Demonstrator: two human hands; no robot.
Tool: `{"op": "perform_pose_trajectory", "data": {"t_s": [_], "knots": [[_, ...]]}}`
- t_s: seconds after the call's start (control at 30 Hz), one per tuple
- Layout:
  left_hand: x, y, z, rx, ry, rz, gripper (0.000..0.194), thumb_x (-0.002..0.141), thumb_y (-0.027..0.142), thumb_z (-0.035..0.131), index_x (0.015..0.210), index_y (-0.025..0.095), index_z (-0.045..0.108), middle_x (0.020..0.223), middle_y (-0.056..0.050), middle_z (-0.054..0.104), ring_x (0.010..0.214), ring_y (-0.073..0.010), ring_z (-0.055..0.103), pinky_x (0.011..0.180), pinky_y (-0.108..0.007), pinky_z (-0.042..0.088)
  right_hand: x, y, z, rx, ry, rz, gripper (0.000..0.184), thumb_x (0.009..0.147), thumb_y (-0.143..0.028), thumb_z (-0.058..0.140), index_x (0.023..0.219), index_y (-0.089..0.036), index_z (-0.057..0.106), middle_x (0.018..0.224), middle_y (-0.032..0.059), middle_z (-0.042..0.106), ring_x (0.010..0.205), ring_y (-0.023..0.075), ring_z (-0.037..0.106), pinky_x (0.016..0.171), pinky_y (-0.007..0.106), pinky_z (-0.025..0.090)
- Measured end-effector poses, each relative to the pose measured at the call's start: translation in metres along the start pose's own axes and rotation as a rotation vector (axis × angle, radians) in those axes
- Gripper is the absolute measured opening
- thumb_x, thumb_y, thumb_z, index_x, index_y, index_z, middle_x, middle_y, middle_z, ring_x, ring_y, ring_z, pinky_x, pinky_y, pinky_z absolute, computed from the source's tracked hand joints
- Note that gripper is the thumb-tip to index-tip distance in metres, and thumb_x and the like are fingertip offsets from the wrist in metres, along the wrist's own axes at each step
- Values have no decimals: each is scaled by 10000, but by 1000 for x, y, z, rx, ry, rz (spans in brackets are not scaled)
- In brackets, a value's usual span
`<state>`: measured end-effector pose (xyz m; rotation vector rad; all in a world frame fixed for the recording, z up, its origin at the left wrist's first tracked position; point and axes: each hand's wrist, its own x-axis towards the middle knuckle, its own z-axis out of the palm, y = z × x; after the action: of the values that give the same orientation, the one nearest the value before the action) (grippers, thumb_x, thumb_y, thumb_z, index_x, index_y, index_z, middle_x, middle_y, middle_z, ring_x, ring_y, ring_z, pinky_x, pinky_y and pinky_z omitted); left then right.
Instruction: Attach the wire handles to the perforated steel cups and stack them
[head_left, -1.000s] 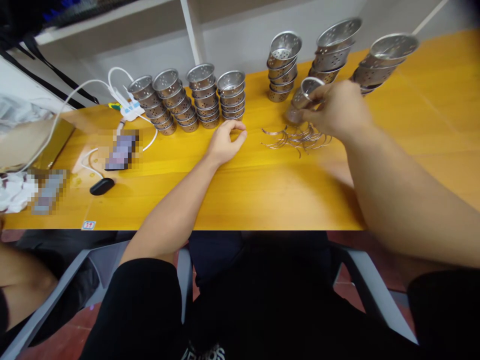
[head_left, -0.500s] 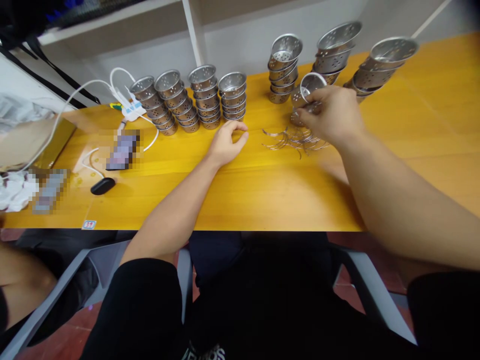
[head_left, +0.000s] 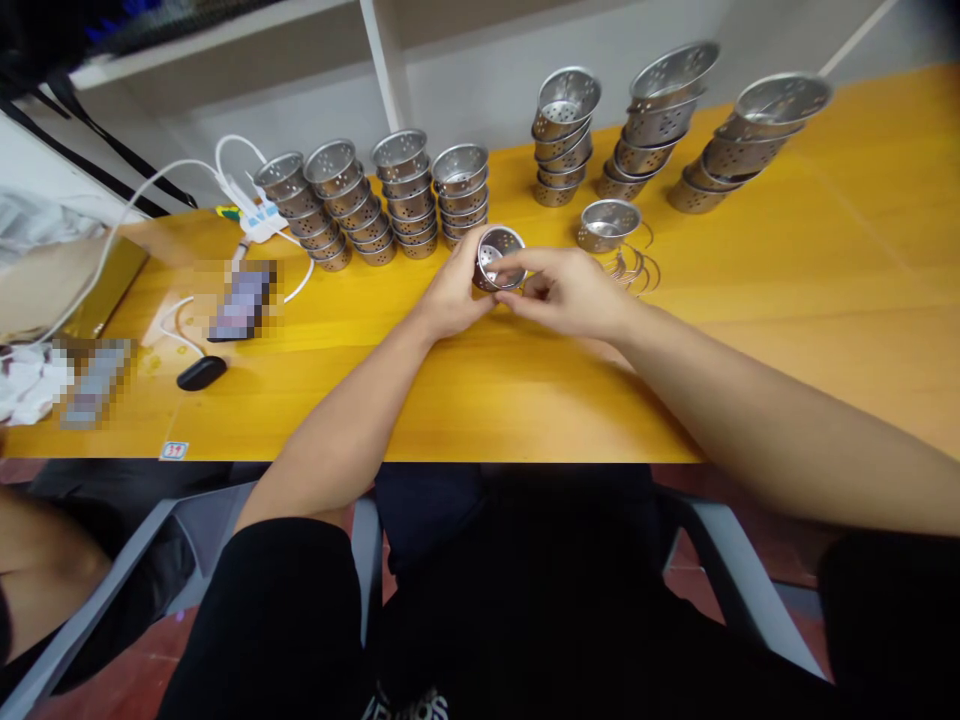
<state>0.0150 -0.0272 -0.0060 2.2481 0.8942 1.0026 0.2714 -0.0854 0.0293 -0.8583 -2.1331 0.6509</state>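
A small perforated metal cup (head_left: 501,245) is tilted so its mouth faces me. My left hand (head_left: 454,295) is wrapped round its left side. My right hand (head_left: 566,290) grips the near right rim, with a finger reaching into the cup and the thumb outside. Another perforated cup (head_left: 609,226) stands alone on the table, just beyond my right hand. Thin curved wires (head_left: 634,272) lie beside that cup, partly hidden behind my right hand.
Several leaning cup stacks (head_left: 401,190) stand at the back left. More cup stacks (head_left: 652,125) rise at the back right. A white power strip (head_left: 262,218) with cables, a blurred phone (head_left: 244,303) and a black oval device (head_left: 202,373) occupy the left. A person's leg (head_left: 45,570) shows lower left.
My right hand has brought a cup left from above the wires to my left hand, which has closed round it. The lone cup and the right-hand stacks are now less covered.
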Motion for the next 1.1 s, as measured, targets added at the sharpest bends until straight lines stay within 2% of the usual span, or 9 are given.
{"op": "perform_pose_trajectory", "data": {"t_s": [0.07, 0.2, 0.33, 0.43, 0.53, 0.63, 0.7, 0.87, 1.1], "knots": [[1, 1, 0, 10, -2, -11, 872, 994, 439, 1051, 1734, 330, 601, 1825, -125, 741, 1777, -403, 703, 1567, -599, 560, -1, -2, 3, 138, 32, 75, 644, 1125, -687, 874, 1683, -374, 803, 1307, 84, 873, 705, 228, 680, 654, 422, 616], [1, 4, 4, -15, 0, -1, 838, 969, 381, 1016, 1698, 334, 605, 1777, -119, 760, 1733, -396, 730, 1515, -580, 601, 2, -4, 5, 225, 104, 125, 822, 1097, -852, 864, 1783, -423, 716, 1266, 102, 847, 838, 319, 780, 726, 507, 713], [0, 9, 4, -42, 5, -7, 827, 883, 330, 984, 1630, 309, 631, 1672, -118, 805, 1616, -392, 787, 1436, -563, 650, 3, -3, -4, 97, 145, 153, 668, 1162, -869, 738, 1601, -378, 848, 1236, 127, 845, 913, 360, 800, 847, 596, 747], [-1, 10, 3, -26, -8, -23, 818, 847, 315, 954, 1600, 311, 636, 1636, -111, 816, 1567, -393, 814, 1403, -569, 671, 0, -2, -21, -15, 77, 66, 537, 1170, -778, 773, 1484, -366, 914, 1264, 143, 856, 954, 381, 799, 884, 637, 740], [-3, 7, 2, -5, -24, -5, 839, 821, 305, 945, 1595, 311, 619, 1618, -113, 820, 1549, -405, 830, 1388, -571, 684, -3, 2, -36, -87, 2, -72, 452, 1153, -729, 845, 1440, -390, 929, 1508, 148, 848, 1173, 432, 834, 971, 655, 750], [-4, 5, -1, -11, -40, 29, 861, 805, 291, 953, 1592, 310, 604, 1598, -115, 824, 1516, -405, 840, 1340, -547, 706, -4, 7, -41, -138, -32, -105, 375, 1158, -707, 880, 1383, -412, 935, 1660, 102, 821, 1490, 489, 792, 1206, 705, 718], [-5, 5, -2, -7, -60, 38, 864, 813, 297, 968, 1594, 309, 599, 1581, -112, 829, 1485, -401, 850, 1302, -530, 718, -3, 10, -40, -161, -54, -128, 306, 1180, -649, 872, 1357, -407, 928, 1698, 89, 813, 1597, 498, 749, 1346, 740, 647], [-4, 8, -3, 46, -100, 11, 846, 850, 337, 1032, 1588, 313, 618, 1569, -102, 847, 1473, -408, 858, 1273, -507, 724, -2, 15, -34, -201, -66, -227, 223, 1219, -542, 809, 1227, -339, 899, 1696, 139, 797, 1516, 487, 793, 1324, 739, 654], [-3, 6, -2, 76, -96, 17, 835, 792, 198, 1031, 1536, 314, 670, 1525, -93, 866, 1449, -410, 848, 1265, -529, 724, -3, 19, -29, -214, -42, -186, 240, 1210, -577, 842, 1179, -355, 927, 1587, 126, 817, 1460, 495, 791, 1299, 723, 658]]}}
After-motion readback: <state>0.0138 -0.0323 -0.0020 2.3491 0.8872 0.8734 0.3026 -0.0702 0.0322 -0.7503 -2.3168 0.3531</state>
